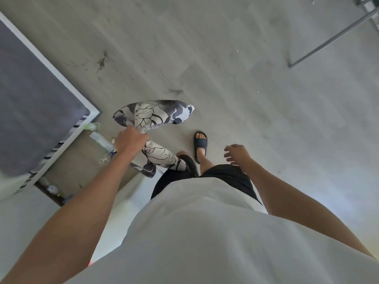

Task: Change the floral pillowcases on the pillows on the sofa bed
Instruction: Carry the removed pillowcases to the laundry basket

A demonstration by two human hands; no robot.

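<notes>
The floor (225, 58) was pale grey boards, scuffed and stained in places, and the person stood on it in dark slides (201, 143), a white shirt and black shorts. To their left ran the corner of a white-framed piece with a dark grey top (37, 103); whether that was the sofa bed I could not tell. Beneath its edge lay some clear plastic bottles (101, 140). A thin metal frame (328, 42) crossed the far right corner. No pillow was in view.

The floral pillowcase (151, 116), white with grey and black blooms, hung bunched from the left hand (130, 140). That hand was clenched round the cloth near its middle, so one part ballooned forward above the fist and the other trailed down past the left knee, close to the floor.

To my eye the step in hand was carrying the case, either off to be put by or on to a pillow. Doing it well would mean gathering up the trailing end so it neither swept the dirty boards nor caught under a slide, and finding the open hem before reaching a pillow.

The left arm reached forward and down, nearly straight, with the wrist turned inward. The right hand (236, 153) hung out to the side holding nothing, fingers loosely curled and apart, arm slightly bent.
</notes>
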